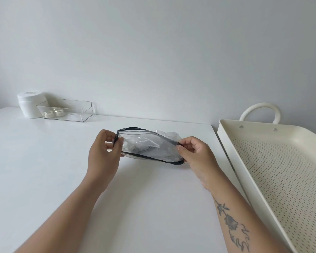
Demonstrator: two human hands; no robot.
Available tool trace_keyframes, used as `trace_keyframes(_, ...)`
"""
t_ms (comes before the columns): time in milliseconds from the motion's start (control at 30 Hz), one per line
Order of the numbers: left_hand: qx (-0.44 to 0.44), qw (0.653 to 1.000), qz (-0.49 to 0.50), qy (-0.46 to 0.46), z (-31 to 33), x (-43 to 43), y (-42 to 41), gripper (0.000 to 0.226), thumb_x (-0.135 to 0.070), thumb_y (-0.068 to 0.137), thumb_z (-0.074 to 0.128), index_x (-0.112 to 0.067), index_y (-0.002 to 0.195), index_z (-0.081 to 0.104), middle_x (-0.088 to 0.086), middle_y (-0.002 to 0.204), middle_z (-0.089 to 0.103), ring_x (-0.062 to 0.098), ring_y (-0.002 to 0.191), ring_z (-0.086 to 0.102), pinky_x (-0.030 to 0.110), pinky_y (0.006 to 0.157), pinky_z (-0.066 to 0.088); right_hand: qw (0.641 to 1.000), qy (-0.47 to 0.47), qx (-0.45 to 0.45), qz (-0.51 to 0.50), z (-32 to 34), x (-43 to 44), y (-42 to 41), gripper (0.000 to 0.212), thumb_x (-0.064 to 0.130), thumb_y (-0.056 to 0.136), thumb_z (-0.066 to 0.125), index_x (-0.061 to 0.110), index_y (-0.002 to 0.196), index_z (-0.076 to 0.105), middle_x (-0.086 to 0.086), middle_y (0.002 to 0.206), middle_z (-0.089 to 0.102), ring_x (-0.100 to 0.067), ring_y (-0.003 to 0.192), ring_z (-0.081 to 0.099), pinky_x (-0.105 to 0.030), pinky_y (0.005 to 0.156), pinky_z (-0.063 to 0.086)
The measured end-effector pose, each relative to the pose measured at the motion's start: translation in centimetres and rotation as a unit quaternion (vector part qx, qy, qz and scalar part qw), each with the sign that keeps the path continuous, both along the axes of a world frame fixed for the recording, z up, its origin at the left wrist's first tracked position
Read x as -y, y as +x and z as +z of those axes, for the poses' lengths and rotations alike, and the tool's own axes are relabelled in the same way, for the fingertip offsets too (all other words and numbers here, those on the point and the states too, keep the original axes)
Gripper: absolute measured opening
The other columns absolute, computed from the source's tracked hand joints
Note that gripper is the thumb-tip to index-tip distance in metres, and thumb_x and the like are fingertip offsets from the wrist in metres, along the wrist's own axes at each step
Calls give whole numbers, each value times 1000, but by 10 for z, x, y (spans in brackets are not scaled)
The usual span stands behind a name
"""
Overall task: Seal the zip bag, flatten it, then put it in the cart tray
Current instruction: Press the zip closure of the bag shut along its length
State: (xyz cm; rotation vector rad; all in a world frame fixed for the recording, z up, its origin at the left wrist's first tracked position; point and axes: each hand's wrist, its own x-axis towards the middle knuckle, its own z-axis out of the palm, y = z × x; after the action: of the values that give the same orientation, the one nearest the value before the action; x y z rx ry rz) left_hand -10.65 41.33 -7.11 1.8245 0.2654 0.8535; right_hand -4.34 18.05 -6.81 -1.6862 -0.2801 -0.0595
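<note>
A clear zip bag (146, 146) with dark edges is held just above the white table (44, 161), near its middle. Something grey and crumpled shows inside it. My left hand (104, 150) pinches the bag's left end at the zip strip. My right hand (195, 154) pinches the right end. The zip strip runs between the two hands along the top. The cream cart tray (274, 172), perforated and with a looped handle, stands to the right of the table.
A white jar (28, 105) and a clear plastic box (67, 110) holding two small round containers stand at the table's far left by the wall. A narrow gap separates the table's right edge from the tray.
</note>
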Motion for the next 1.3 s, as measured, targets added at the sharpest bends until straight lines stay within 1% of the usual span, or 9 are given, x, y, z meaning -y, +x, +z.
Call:
trace_keyframes(133, 30, 999, -2, 13, 3, 3, -1, 24, -25, 94, 57, -38, 77, 48, -15, 83, 59, 10, 59, 66, 6, 51, 41, 987, -110, 102, -64, -2, -6, 1, 2, 14, 87, 67, 15, 86, 68, 6, 73, 59, -7, 65, 50, -9, 59, 38)
trace_keyframes(233, 50, 998, -3, 24, 5, 4, -2, 28, -21, 95, 57, -40, 77, 48, -13, 83, 57, 18, 66, 65, 6, 51, 43, 954, -188, 191, -136, 0, -13, -2, 5, 11, 89, 62, 8, 85, 64, -2, 78, 55, -13, 68, 48, -17, 58, 35)
trace_keyframes(367, 57, 998, -7, 21, 4, 6, -2, 30, -19, 95, 55, -41, 77, 46, -13, 82, 56, 17, 63, 67, 8, 51, 44, 920, -195, 245, -234, 4, -22, -9, 9, 5, 89, 55, 8, 82, 51, -5, 80, 55, -25, 69, 49, -38, 59, 40)
trace_keyframes(467, 52, 998, -11, 17, 4, 9, -1, 27, -20, 94, 54, -41, 80, 47, -19, 81, 56, 12, 56, 68, 9, 50, 43, 915, -178, 230, -278, 6, -21, -10, 12, 4, 89, 52, 13, 82, 46, -3, 78, 56, -26, 68, 49, -38, 56, 39)
trace_keyframes(733, 31, 999, 1, -26, 8, 1, -3, 16, -33, 94, 53, -48, 98, 53, -24, 79, 56, 16, 52, 69, 28, 55, 43, 998, 52, 2, -46, 5, -13, -7, 22, 31, 75, 80, 23, 91, 68, 10, 84, 73, -5, 77, 65, -15, 68, 46)
trace_keyframes(867, 35, 998, 6, -54, 11, -1, -3, 20, -30, 95, 49, -48, 96, 58, -17, 81, 54, 18, 52, 71, 32, 59, 46, 999, 44, -22, 18, 0, -10, -7, 32, 33, 74, 81, 35, 103, 69, 9, 106, 68, -13, 91, 70, -28, 85, 52)
trace_keyframes(967, 39, 994, 21, -98, 10, -3, -3, 17, -29, 95, 49, -43, 92, 58, -18, 75, 52, 21, 51, 70, 43, 68, 54, 995, 68, -27, 61, -2, -11, -12, 31, 23, 77, 81, 39, 102, 70, -2, 107, 70, -19, 89, 74, -25, 78, 58)
trace_keyframes(1133, 44, 992, 26, -115, 11, -6, -3, 14, -29, 94, 50, -40, 91, 58, -25, 69, 50, 20, 49, 68, 45, 68, 58, 993, 29, -44, 107, 1, -6, -10, 44, 33, 73, 82, 36, 115, 68, -3, 120, 69, -21, 107, 68, -39, 99, 51)
trace_keyframes(1300, 45, 992, 12, -115, 9, -9, -3, 7, -31, 89, 55, -37, 89, 59, -17, 76, 54, 16, 49, 66, 41, 60, 61, 992, 53, -36, 104, 3, 0, -10, 28, 12, 89, 68, 25, 113, 70, -7, 101, 75, -22, 92, 73, -29, 74, 60)
